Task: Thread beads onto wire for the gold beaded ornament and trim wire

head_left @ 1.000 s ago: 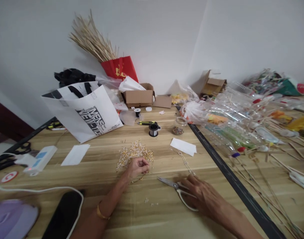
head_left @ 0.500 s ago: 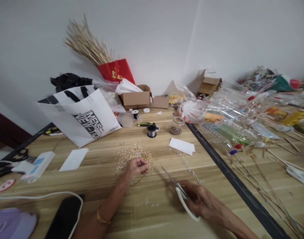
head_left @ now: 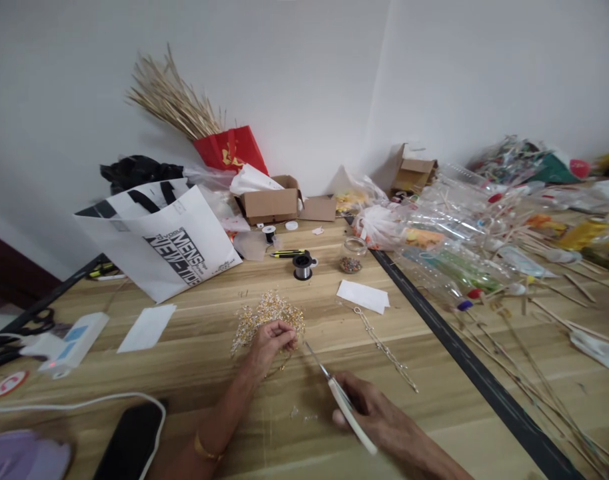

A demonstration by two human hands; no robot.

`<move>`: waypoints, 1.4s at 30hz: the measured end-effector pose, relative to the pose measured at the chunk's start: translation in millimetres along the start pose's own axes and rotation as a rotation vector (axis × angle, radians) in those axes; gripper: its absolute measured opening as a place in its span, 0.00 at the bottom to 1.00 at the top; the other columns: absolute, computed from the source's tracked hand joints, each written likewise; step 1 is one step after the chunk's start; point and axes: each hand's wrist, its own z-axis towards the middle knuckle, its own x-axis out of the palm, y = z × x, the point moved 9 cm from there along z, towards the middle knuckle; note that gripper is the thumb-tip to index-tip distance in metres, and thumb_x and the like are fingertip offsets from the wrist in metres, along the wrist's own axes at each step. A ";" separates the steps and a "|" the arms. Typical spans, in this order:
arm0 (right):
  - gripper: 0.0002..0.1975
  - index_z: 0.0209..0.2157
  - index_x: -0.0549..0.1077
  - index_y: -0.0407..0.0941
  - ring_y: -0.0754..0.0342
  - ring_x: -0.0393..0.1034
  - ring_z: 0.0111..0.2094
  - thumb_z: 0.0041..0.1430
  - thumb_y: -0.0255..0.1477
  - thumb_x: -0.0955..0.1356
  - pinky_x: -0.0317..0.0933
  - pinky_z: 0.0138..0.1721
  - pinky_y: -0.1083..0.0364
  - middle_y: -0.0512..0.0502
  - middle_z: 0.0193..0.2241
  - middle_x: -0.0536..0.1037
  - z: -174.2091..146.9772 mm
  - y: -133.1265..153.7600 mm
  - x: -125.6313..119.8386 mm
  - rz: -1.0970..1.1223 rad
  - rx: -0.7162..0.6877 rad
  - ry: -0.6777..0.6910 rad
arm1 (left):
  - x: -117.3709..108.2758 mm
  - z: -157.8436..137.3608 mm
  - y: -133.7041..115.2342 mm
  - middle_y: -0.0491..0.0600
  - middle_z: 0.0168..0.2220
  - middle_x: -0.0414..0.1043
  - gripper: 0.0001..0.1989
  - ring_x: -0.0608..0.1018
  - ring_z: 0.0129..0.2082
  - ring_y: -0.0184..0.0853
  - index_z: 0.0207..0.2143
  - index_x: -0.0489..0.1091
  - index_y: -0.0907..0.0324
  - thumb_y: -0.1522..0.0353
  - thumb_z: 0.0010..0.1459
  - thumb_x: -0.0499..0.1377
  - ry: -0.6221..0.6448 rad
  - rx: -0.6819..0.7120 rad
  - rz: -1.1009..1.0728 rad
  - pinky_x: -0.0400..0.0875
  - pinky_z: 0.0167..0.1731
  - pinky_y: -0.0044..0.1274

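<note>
Scissors [head_left: 350, 413] sit in the right hand [head_left: 377, 412], its fingers wrapped round the white handles and the narrow blades aimed at the left hand [head_left: 267, 347]; whether those blades are parted cannot be told from this angle. The left fingertips press together at the near edge of a loose heap of gold and clear beads [head_left: 267, 312], seemingly pinching a thin beaded strand [head_left: 283, 367] that trails just below them, though the held part is too small to make out. The likeliest harm is a nicked finger, since the points lie close to the pinch and a small slip would reach skin. A cut placed too near the beads could free them, and they would roll across the smooth table [head_left: 304, 457]. With the heap right beside the strand, a blade might also snag a neighbouring piece. The longer beaded chain [head_left: 384, 348] lies apart, right of the scissors, where a careless sweep of the right forearm could drag or tangle it.
</note>
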 end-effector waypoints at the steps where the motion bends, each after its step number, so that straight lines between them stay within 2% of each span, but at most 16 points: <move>1: 0.15 0.34 0.70 0.41 0.59 0.55 0.25 0.48 0.38 0.67 0.52 0.26 0.60 0.54 0.23 0.62 2.6 -0.5 3.8 -0.002 0.006 0.025 | -0.1 -0.2 -0.4 0.46 0.18 0.72 0.12 0.72 0.17 0.28 0.22 0.69 0.64 0.66 0.37 0.66 -0.001 0.001 -0.005 0.64 0.20 0.19; 4: 0.14 0.35 0.69 0.41 0.59 0.53 0.25 0.50 0.37 0.66 0.50 0.26 0.60 0.54 0.22 0.60 9.6 0.4 7.5 -0.029 0.000 0.014 | -0.1 -1.1 -0.1 0.46 0.18 0.71 0.11 0.71 0.18 0.28 0.21 0.69 0.64 0.66 0.37 0.66 -0.008 -0.013 -0.030 0.64 0.20 0.19; 9: 0.16 0.39 0.68 0.41 0.58 0.57 0.28 0.52 0.38 0.66 0.54 0.28 0.60 0.52 0.25 0.64 17.3 7.3 10.5 -0.067 -0.028 -0.006 | 3.4 -2.1 0.3 0.46 0.18 0.71 0.12 0.70 0.17 0.27 0.21 0.69 0.64 0.66 0.36 0.66 0.011 -0.017 -0.070 0.63 0.20 0.19; 15: 0.13 0.39 0.67 0.42 0.59 0.59 0.26 0.51 0.32 0.67 0.54 0.27 0.62 0.54 0.24 0.66 23.8 12.6 14.4 -0.172 -0.056 -0.020 | 5.8 -1.9 1.7 0.44 0.17 0.70 0.10 0.70 0.17 0.27 0.21 0.68 0.63 0.67 0.37 0.65 0.032 -0.022 -0.089 0.63 0.20 0.19; 24: 0.16 0.46 0.64 0.43 0.57 0.63 0.28 0.55 0.26 0.63 0.57 0.32 0.61 0.50 0.29 0.72 23.5 20.7 11.6 -0.243 -0.156 -0.065 | 8.4 -1.9 6.4 0.45 0.17 0.70 0.09 0.70 0.17 0.27 0.21 0.68 0.63 0.68 0.37 0.64 0.055 -0.042 -0.085 0.62 0.21 0.19; 32: 0.18 0.48 0.61 0.44 0.54 0.67 0.36 0.55 0.22 0.62 0.59 0.39 0.58 0.45 0.37 0.72 24.9 13.2 12.4 -0.284 -0.245 -0.091 | 9.6 -2.3 6.7 0.45 0.17 0.70 0.10 0.70 0.17 0.27 0.21 0.67 0.64 0.68 0.38 0.64 0.071 -0.048 -0.066 0.63 0.21 0.20; 37: 0.16 0.48 0.61 0.44 0.53 0.67 0.38 0.56 0.22 0.61 0.59 0.40 0.57 0.44 0.38 0.72 24.4 16.9 11.3 -0.302 -0.281 -0.095 | 11.0 -1.7 8.8 0.45 0.17 0.70 0.09 0.70 0.17 0.26 0.21 0.67 0.64 0.68 0.39 0.64 0.091 -0.042 -0.078 0.63 0.20 0.19; 42: 0.13 0.45 0.62 0.43 0.54 0.67 0.34 0.57 0.23 0.61 0.59 0.37 0.58 0.45 0.34 0.73 23.8 20.9 10.7 -0.348 -0.274 -0.109 | 11.8 -1.8 10.8 0.45 0.18 0.70 0.10 0.70 0.17 0.27 0.21 0.68 0.64 0.68 0.38 0.66 0.105 -0.056 -0.080 0.63 0.20 0.19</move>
